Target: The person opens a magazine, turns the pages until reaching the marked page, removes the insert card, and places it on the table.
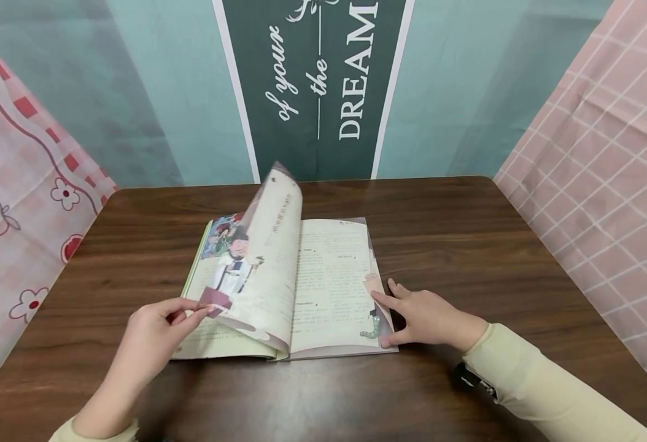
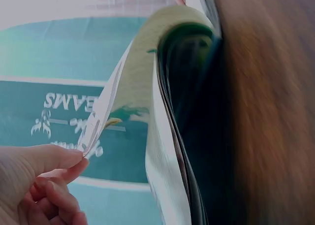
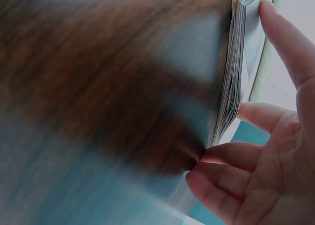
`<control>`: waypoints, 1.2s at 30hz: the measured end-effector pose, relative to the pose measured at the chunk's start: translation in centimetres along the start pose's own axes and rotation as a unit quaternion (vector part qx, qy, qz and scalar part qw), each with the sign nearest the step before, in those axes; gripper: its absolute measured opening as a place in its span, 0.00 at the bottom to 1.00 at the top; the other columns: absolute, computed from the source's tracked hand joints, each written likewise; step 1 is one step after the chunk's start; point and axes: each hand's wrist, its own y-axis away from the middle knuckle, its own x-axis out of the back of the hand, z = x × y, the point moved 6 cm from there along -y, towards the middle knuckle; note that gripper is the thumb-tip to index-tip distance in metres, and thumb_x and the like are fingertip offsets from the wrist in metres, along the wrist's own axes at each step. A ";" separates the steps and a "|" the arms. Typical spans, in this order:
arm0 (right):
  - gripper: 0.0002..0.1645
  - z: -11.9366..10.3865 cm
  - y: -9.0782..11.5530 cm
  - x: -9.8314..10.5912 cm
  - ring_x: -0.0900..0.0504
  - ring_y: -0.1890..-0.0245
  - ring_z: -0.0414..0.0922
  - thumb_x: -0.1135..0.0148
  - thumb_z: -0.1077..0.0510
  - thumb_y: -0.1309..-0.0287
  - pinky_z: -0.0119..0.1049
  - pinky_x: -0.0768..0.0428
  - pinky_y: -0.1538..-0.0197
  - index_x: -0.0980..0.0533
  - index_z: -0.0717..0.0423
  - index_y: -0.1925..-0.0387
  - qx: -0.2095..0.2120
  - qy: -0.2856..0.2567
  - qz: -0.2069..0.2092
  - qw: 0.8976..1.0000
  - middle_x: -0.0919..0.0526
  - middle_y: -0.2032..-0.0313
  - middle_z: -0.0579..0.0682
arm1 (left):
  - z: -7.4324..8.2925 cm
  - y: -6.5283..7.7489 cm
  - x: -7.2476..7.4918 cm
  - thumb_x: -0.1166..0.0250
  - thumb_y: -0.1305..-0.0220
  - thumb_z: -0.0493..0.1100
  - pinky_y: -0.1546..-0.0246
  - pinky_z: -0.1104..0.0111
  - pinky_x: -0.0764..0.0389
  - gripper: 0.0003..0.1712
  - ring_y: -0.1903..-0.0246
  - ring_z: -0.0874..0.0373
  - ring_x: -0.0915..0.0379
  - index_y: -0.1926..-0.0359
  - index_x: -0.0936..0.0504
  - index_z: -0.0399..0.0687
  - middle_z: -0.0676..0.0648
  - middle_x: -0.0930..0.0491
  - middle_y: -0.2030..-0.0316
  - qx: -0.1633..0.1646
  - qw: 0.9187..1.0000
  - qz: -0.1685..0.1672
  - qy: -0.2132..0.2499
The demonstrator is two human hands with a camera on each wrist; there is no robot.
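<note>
An open book (image 1: 331, 282) lies on the table, its pages printed with text and coloured drawings. My left hand (image 1: 154, 341) pinches the lower corner of a page (image 1: 274, 258) between thumb and fingers. That page stands up in a curve over the left half, its top corner raised. In the left wrist view the lifted page (image 2: 135, 82) bends away from the pinching fingertips. My right hand (image 1: 431, 319) rests at the book's right edge, thumb and index finger touching the page. Its other fingers reach the tabletop beside the stacked page edges (image 3: 234, 72) in the right wrist view.
The dark wooden table (image 1: 467, 245) extends around the book. Behind it hangs a blue-green cloth (image 1: 445, 92) with white lettering. Pink patterned cloths flank the left (image 1: 25, 184) and right (image 1: 605, 184) sides. A dark band (image 1: 475, 380) shows at the right wrist.
</note>
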 end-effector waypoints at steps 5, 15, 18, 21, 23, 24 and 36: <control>0.56 -0.1 0.0 -0.1 0.19 0.59 0.60 0.39 0.25 0.59 0.49 0.24 0.58 0.36 0.54 0.35 0.002 0.007 0.006 1.000 0.38 0.40 0.73 | -2.2 1.4 1.0 0.28 0.50 0.44 0.87 0.71 0.46 0.05 0.87 0.69 0.50 0.76 0.16 0.51 0.58 0.45 0.88 0.027 0.999 -0.026 -0.030; 0.54 -0.2 -0.1 -0.2 0.23 0.53 0.63 0.40 0.26 0.58 0.51 0.24 0.58 0.34 0.54 0.36 -0.002 0.021 0.015 1.000 0.37 0.40 0.73 | -4.3 2.8 1.4 0.27 0.52 0.43 0.86 0.73 0.45 0.06 0.86 0.70 0.50 0.78 0.18 0.53 0.59 0.44 0.88 0.033 0.995 -0.053 -0.076; 0.52 -0.2 -0.1 -0.2 0.20 0.60 0.61 0.40 0.26 0.58 0.50 0.23 0.60 0.33 0.53 0.37 -0.003 0.026 0.030 0.999 0.35 0.42 0.73 | -4.7 3.1 1.4 0.27 0.52 0.44 0.84 0.72 0.45 0.07 0.86 0.70 0.50 0.79 0.19 0.55 0.59 0.45 0.88 0.037 0.994 -0.066 -0.081; 0.50 -0.3 -0.1 -0.2 0.18 0.70 0.58 0.39 0.27 0.57 0.48 0.22 0.64 0.31 0.53 0.39 0.000 0.033 0.050 0.998 0.33 0.43 0.73 | -5.1 3.3 1.2 0.28 0.51 0.45 0.83 0.72 0.45 0.07 0.85 0.70 0.50 0.78 0.19 0.56 0.59 0.44 0.88 0.051 0.991 -0.091 -0.083; 0.48 -0.3 -0.1 -0.3 0.18 0.74 0.56 0.39 0.28 0.56 0.47 0.22 0.66 0.29 0.53 0.40 0.000 0.037 0.061 0.997 0.31 0.45 0.73 | -5.4 3.3 1.1 0.28 0.50 0.45 0.83 0.72 0.44 0.06 0.85 0.69 0.49 0.78 0.18 0.56 0.58 0.43 0.88 0.061 0.988 -0.114 -0.085; 0.47 -0.3 -0.1 -0.4 0.18 0.73 0.56 0.39 0.28 0.56 0.47 0.22 0.66 0.29 0.53 0.41 0.000 0.038 0.065 0.997 0.30 0.45 0.72 | -5.5 3.4 1.0 0.29 0.49 0.45 0.82 0.71 0.44 0.06 0.85 0.69 0.48 0.78 0.18 0.56 0.58 0.42 0.88 0.067 0.986 -0.125 -0.085; 0.35 -0.5 -0.4 -0.1 0.17 0.67 0.58 0.38 0.37 0.48 0.48 0.21 0.66 0.26 0.53 0.44 0.003 0.041 0.083 0.996 0.27 0.48 0.71 | -6.4 3.4 0.3 0.31 0.47 0.47 0.81 0.71 0.42 0.07 0.84 0.68 0.46 0.78 0.19 0.58 0.57 0.39 0.87 0.093 0.974 -0.184 -0.094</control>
